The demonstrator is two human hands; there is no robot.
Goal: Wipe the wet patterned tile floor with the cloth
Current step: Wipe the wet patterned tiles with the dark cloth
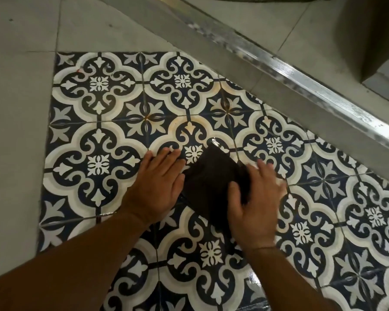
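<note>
A dark brown cloth (211,178) lies flat on the blue, black and white patterned tile floor (103,135) near the middle of the view. My right hand (254,203) rests on the cloth's right part, thumb on top and fingers spread over its right edge; the hand is blurred. My left hand (157,182) lies flat and open on the tiles just left of the cloth, its fingertips beside the cloth's left edge. A glossy wet patch (215,141) shines at the cloth's far corner, and wet sheen (256,286) shows on tiles near my right forearm.
Plain grey tiles (18,108) border the patterned area on the left and at the top. A raised grey sill with a metal track (290,79) runs diagonally across the upper right. A grey block or post (368,37) stands beyond it at the top right.
</note>
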